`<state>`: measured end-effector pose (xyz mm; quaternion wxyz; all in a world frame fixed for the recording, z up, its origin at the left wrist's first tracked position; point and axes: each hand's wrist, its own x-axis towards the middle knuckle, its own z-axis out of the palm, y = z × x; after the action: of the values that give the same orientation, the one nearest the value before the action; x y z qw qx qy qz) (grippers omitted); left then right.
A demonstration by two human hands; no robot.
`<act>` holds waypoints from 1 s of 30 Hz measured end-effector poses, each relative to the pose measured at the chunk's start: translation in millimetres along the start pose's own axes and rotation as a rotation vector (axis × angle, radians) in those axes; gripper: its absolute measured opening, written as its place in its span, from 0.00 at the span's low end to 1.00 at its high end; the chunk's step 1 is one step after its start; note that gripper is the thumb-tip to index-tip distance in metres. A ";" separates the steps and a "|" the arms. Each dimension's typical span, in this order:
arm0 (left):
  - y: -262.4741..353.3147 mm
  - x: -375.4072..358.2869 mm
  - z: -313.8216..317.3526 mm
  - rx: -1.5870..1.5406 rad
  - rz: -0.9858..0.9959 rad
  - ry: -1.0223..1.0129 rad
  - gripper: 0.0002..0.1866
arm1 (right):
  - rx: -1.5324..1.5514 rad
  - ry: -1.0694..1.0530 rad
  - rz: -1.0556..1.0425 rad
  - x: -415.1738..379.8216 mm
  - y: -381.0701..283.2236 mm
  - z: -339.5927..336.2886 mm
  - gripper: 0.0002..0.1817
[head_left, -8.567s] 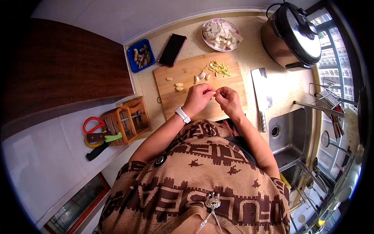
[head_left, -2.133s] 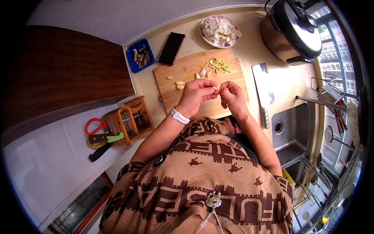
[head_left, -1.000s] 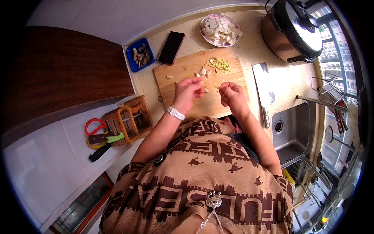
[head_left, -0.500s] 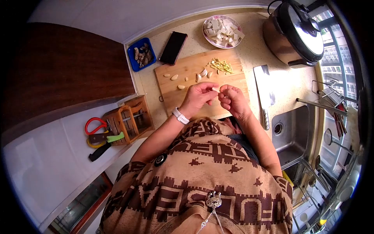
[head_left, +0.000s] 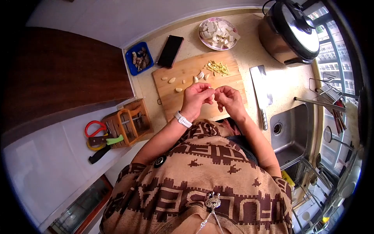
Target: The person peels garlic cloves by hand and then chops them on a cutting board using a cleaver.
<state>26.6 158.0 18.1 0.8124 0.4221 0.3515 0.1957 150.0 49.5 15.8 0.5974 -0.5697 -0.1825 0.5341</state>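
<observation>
Over the near part of a wooden cutting board [head_left: 171, 101], my two hands meet fingertip to fingertip. My left hand [head_left: 197, 99] pinches a small pale garlic clove [head_left: 210, 89], mostly covered by the fingers. My right hand [head_left: 230, 100] has its thumb and fingers closed together at the clove's other side; whether it grips the clove or a bit of skin is hidden. Several garlic cloves [head_left: 172, 80] lie scattered on the board just beyond my hands. A heap of yellow ginger strips [head_left: 218, 68] sits near the board's far right corner.
A cleaver [head_left: 260, 87] lies right of the board, beside the sink [head_left: 290, 150]. Behind stand a plate of white cubes [head_left: 219, 34], a phone [head_left: 170, 51] and a blue tray [head_left: 140, 59] of ginger pieces. A pressure cooker [head_left: 288, 35] fills the far right; a wooden knife rack [head_left: 128, 123] hangs left.
My hands have drawn closer together, the right shifting slightly left, and the clove is more covered now. The whole view has shifted a little.
</observation>
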 end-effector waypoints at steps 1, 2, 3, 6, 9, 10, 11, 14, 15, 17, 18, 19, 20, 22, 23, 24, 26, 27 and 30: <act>-2.1 0.1 -1.6 -0.057 -0.047 -0.010 0.07 | -0.015 0.005 -0.026 -0.5 1.0 0.3 0.11; -3.5 0.9 -2.7 -0.114 -0.095 -0.018 0.08 | -0.015 0.005 -0.026 -0.6 0.9 0.4 0.11; -2.8 0.9 -1.8 -0.114 -0.095 -0.019 0.08 | -0.058 0.032 -0.028 -1.2 0.4 1.0 0.10; -1.9 2.2 -1.0 -0.143 -0.141 -0.005 0.08 | -0.148 0.079 -0.024 -5.1 -3.4 3.2 0.08; -1.2 9.3 -10.4 -0.136 -0.224 -0.116 0.09 | -0.236 0.085 -0.055 -6.2 -1.9 2.7 0.08; 1.1 10.6 -11.8 -0.148 -0.267 -0.150 0.10 | -0.279 0.071 -0.088 -6.1 0.1 2.0 0.08; 2.9 11.1 -12.6 -0.160 -0.310 -0.183 0.10 | -0.279 0.072 -0.089 -5.4 2.8 1.0 0.08; 6.9 8.5 -12.5 -0.116 -0.267 -0.228 0.10 | -0.372 0.077 -0.229 -5.0 5.2 0.8 0.08; 10.1 6.7 -9.8 -0.116 -0.266 -0.229 0.10 | -0.262 0.091 -0.151 -5.4 1.7 2.1 0.08; 15.9 0.6 -2.7 0.030 -0.124 -0.228 0.09 | -0.153 0.104 -0.072 -5.0 -0.4 3.0 0.08; 17.3 -1.8 0.4 0.030 -0.124 -0.228 0.09 | -0.121 0.114 -0.052 -4.2 -0.7 3.2 0.08; 18.2 -4.0 3.4 0.089 -0.021 -0.252 0.09 | -0.089 0.123 -0.032 -3.6 -0.8 3.3 0.08; 18.4 -5.2 4.6 0.148 0.083 -0.276 0.09 | -0.089 0.122 -0.032 -2.9 0.2 2.7 0.08; 14.9 -3.4 1.5 0.143 0.046 -0.245 0.09 | -0.019 0.094 -0.035 -1.8 2.8 0.8 0.08; 14.1 -2.1 0.0 0.137 0.009 -0.214 0.09 | -0.019 0.094 -0.035 -2.5 2.5 1.4 0.08; 16.2 -1.6 -0.7 0.137 0.009 -0.214 0.09 | -0.002 0.084 -0.033 -4.0 1.5 2.7 0.08; 21.9 -1.0 -2.5 -0.025 -0.166 -0.159 0.09 | 0.014 0.075 -0.031 -5.0 0.7 4.1 0.07; 22.0 0.3 -4.0 -0.025 -0.166 -0.159 0.09 | 0.020 0.088 -0.046 -4.8 0.6 4.5 0.07; 16.3 2.6 -7.3 -0.044 -0.201 -0.191 0.11 | 0.022 0.136 -0.066 -0.8 3.7 4.9 0.06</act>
<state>22.6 172.8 27.6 0.8668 0.3835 0.3087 0.0802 144.1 50.4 14.3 0.6319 -0.5918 -0.1545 0.4761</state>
